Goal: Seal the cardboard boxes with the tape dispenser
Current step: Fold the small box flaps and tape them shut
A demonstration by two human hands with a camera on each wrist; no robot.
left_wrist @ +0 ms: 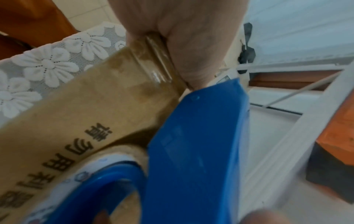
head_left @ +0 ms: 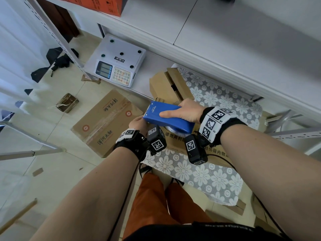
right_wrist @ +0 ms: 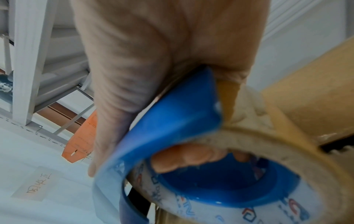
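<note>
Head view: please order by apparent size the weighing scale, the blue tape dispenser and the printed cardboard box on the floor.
1. printed cardboard box
2. weighing scale
3. blue tape dispenser, nearer the camera yet smallest

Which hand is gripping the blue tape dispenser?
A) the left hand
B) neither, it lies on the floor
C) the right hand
C: the right hand wraps over the blue tape dispenser above the cardboard box, while the left hand pinches the tape at the dispenser's front end.
</note>
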